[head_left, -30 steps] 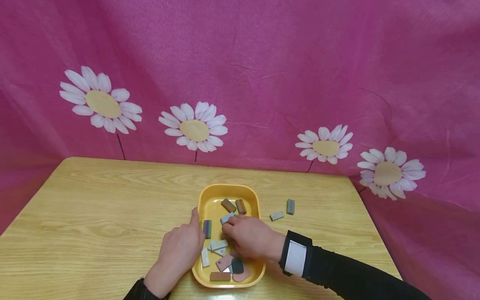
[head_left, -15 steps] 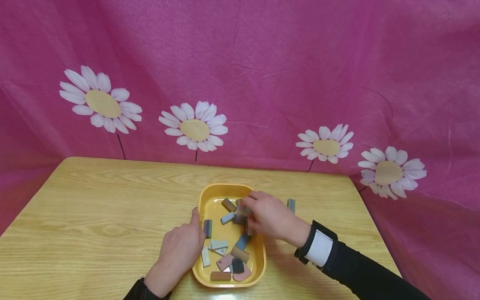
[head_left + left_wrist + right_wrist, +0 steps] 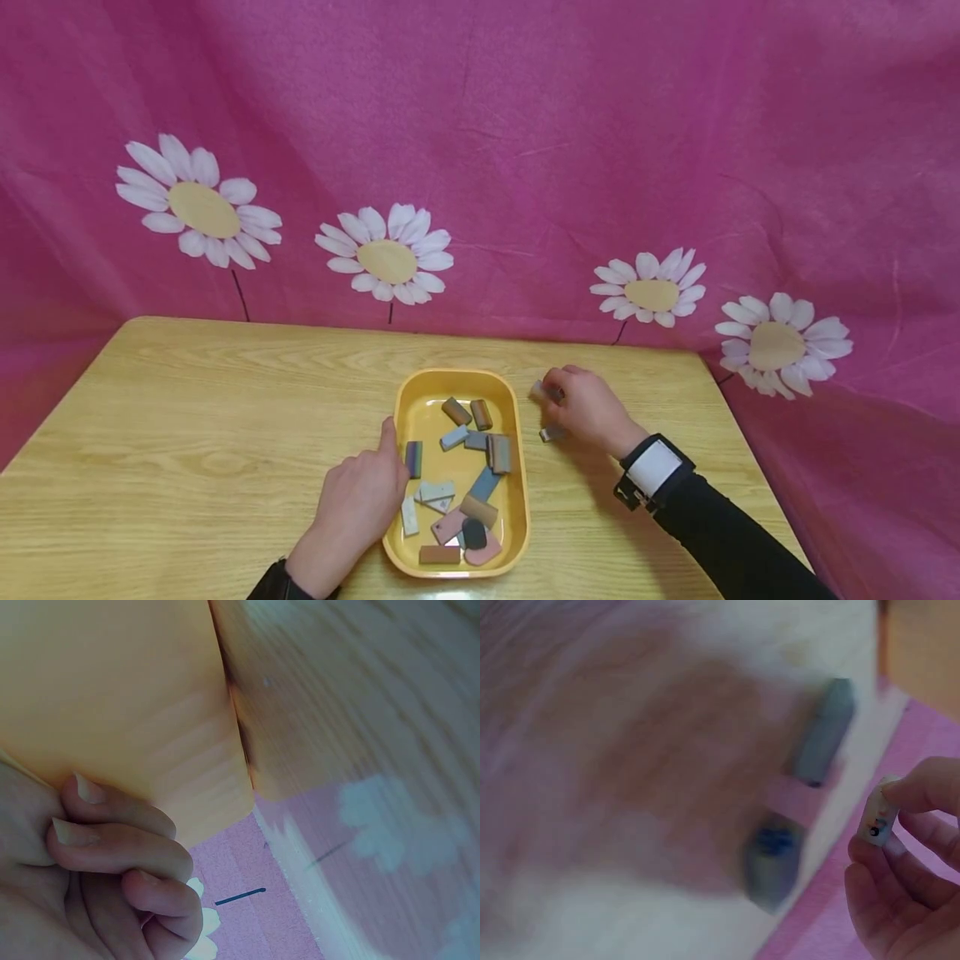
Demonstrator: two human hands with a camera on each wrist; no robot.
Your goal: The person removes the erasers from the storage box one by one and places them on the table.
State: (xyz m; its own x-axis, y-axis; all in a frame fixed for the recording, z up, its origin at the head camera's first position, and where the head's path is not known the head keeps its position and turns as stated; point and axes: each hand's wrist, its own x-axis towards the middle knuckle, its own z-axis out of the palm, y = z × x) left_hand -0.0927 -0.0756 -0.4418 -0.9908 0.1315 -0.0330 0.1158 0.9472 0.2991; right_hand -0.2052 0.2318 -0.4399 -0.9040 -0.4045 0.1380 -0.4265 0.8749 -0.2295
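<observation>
A yellow tray [image 3: 523,525] with many small block erasers stands on the table. My left hand [image 3: 358,493] holds its left side; the index finger lies along the rim. In the left wrist view the other fingers [image 3: 127,847] curl beside the tray's outer wall [image 3: 135,697]. Right of the tray, my right hand [image 3: 588,408] pinches a small pale eraser [image 3: 877,817] with a coloured print between thumb and fingers. Near that hand a grey eraser [image 3: 552,433] lies on the table. The right wrist view shows two blurred erasers, one greenish-grey [image 3: 825,735], one with a blue mark [image 3: 772,862].
Inside the tray are brown erasers [image 3: 456,411], pale ones [image 3: 437,491], a black piece [image 3: 474,533] and pink ones [image 3: 448,526]. The wooden table [image 3: 225,450] ends at a pink curtain [image 3: 525,167] with printed daisies.
My right hand has moved out of the tray to the right, over the table. Erasers it covered now show at the tray's right side. My left hand stays at the rim.
</observation>
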